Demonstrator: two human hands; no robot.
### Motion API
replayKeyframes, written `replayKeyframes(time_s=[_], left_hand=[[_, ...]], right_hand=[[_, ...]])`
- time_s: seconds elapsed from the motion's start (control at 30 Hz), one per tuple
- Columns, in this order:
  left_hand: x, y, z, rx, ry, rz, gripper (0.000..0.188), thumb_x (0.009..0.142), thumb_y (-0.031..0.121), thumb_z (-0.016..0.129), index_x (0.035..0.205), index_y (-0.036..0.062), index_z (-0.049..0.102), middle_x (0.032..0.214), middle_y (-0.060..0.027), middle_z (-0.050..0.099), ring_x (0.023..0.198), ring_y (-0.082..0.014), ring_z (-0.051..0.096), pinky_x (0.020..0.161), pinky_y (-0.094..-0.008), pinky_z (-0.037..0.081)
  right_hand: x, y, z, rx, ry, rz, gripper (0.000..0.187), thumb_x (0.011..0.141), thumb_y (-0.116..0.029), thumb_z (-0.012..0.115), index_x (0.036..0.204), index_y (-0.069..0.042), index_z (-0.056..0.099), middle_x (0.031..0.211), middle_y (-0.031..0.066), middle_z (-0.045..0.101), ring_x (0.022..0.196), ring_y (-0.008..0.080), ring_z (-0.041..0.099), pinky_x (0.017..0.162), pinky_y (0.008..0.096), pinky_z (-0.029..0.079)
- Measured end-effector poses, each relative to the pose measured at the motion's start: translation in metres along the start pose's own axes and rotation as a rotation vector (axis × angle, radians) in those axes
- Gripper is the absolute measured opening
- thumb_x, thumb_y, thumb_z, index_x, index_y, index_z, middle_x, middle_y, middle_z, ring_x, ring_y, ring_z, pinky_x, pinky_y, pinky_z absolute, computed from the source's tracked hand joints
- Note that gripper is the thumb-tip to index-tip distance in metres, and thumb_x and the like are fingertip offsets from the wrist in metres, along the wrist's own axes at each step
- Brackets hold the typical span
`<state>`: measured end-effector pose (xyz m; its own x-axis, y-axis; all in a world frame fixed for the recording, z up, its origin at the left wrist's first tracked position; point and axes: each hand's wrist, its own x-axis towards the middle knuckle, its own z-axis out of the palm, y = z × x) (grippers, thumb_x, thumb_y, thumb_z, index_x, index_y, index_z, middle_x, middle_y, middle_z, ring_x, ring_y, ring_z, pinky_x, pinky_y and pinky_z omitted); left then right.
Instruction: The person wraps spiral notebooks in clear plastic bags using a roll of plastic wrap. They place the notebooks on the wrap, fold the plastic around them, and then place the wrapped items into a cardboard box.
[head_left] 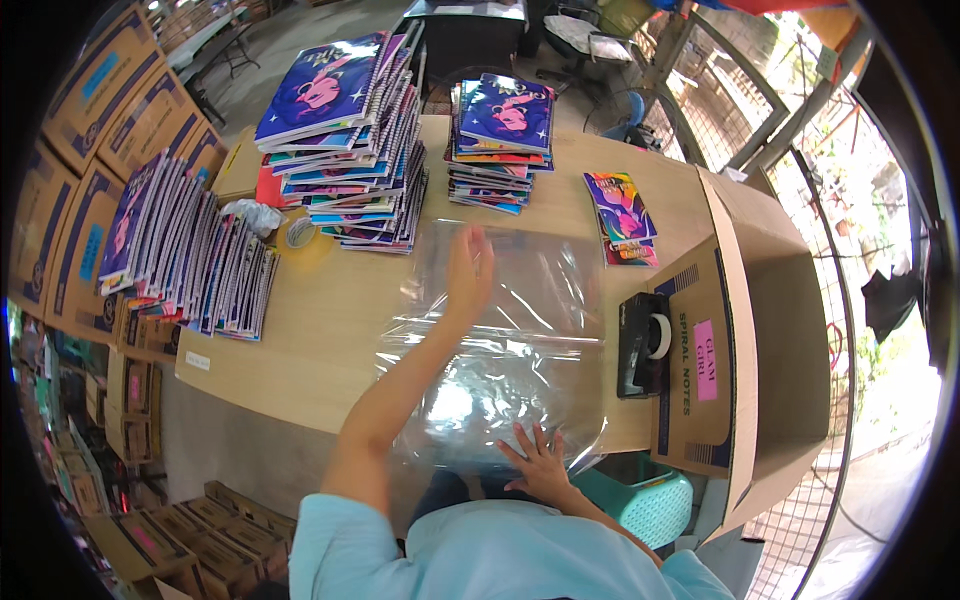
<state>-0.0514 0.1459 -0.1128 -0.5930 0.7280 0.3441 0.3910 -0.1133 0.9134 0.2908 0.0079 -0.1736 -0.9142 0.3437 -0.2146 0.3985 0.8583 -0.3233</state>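
Note:
A clear plastic sheet or bag (540,375) lies over the middle of the table, glossy and creased, its near end reaching the front edge. My left hand (470,270) is over its far part, fingers stretched out and held close together, seen edge-on; whether it presses on the plastic I cannot tell. Down at the near right corner, my right hand (538,465) rests flat on the plastic with its fingers spread. Neither hand holds anything. Just beyond my left hand stands a stack of spiral notebooks (505,115) with purple covers on top.
A taller notebook stack (330,85) and a leaning row of notebooks (190,250) fill the left side, near a tape roll (299,233). At right are small notebooks (620,210), a black tape dispenser (635,350) and an open cardboard box (745,350). A teal plastic stool (645,500) stands below.

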Motion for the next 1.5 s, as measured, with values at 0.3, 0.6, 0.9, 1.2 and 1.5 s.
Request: replayKeyframes(time_s=[0.3, 0.6, 0.9, 1.2, 1.5], left_hand=[[-0.292, 0.005, -0.146, 1.089, -0.722, 0.012, 0.093, 0.066, 0.064, 0.071, 0.147, 0.0375, 0.033, 0.157, -0.0150, 0.017, 0.143, -0.0460, 0.013, 0.104, -0.0735, 0.015], [-0.305, -0.001, -0.180, 1.095, -0.727, -0.132, 0.085, 0.074, 0.060, 0.068, 0.147, 0.0368, 0.031, 0.157, -0.0125, 0.017, 0.143, -0.0415, 0.015, 0.102, -0.0763, 0.014], [-0.097, 0.068, -0.138, 0.268, -0.439, -0.131, 0.056, 0.083, 0.031, 0.072, 0.133, 0.0133, 0.053, 0.130, -0.0121, 0.056, 0.115, -0.0299, 0.057, 0.100, -0.0397, 0.043], [0.145, 0.061, -0.019, 0.217, 0.121, -0.403, 0.062, 0.090, 0.032, 0.063, 0.137, -0.0003, 0.040, 0.142, -0.0189, 0.042, 0.131, -0.0273, 0.041, 0.106, -0.0398, 0.036], [0.195, 0.033, -0.011, 0.247, 0.229, -0.541, 0.072, 0.086, 0.039, 0.065, 0.134, -0.0075, 0.040, 0.146, -0.0238, 0.034, 0.137, -0.0342, 0.030, 0.108, -0.0441, 0.033]], right_hand=[[-0.017, 0.019, 0.016, -0.071, -0.007, -0.058, 0.091, 0.070, -0.070, 0.061, 0.149, -0.041, 0.025, 0.160, 0.0066, 0.012, 0.144, 0.0445, 0.006, 0.102, 0.0762, 0.015], [-0.059, 0.080, 0.004, -0.312, -0.145, -0.071, 0.080, 0.076, -0.051, 0.070, 0.146, -0.045, 0.031, 0.161, 0.0028, 0.005, 0.146, 0.0414, -0.004, 0.103, 0.0775, 0.008], [0.077, 0.097, -0.171, 0.820, 0.235, 0.239, 0.051, 0.079, -0.018, 0.073, 0.127, -0.007, 0.060, 0.117, 0.0122, 0.066, 0.104, 0.0206, 0.064, 0.092, 0.0342, 0.049], [0.408, 0.225, -0.288, 1.287, 0.391, 0.225, 0.043, 0.080, -0.020, 0.072, 0.120, -0.007, 0.062, 0.109, 0.0108, 0.066, 0.096, 0.0203, 0.064, 0.086, 0.0333, 0.050], [0.520, 0.245, -0.296, 1.285, 0.271, 0.357, 0.036, 0.081, -0.022, 0.071, 0.113, -0.007, 0.063, 0.102, 0.0094, 0.066, 0.089, 0.0201, 0.064, 0.080, 0.0324, 0.052]])
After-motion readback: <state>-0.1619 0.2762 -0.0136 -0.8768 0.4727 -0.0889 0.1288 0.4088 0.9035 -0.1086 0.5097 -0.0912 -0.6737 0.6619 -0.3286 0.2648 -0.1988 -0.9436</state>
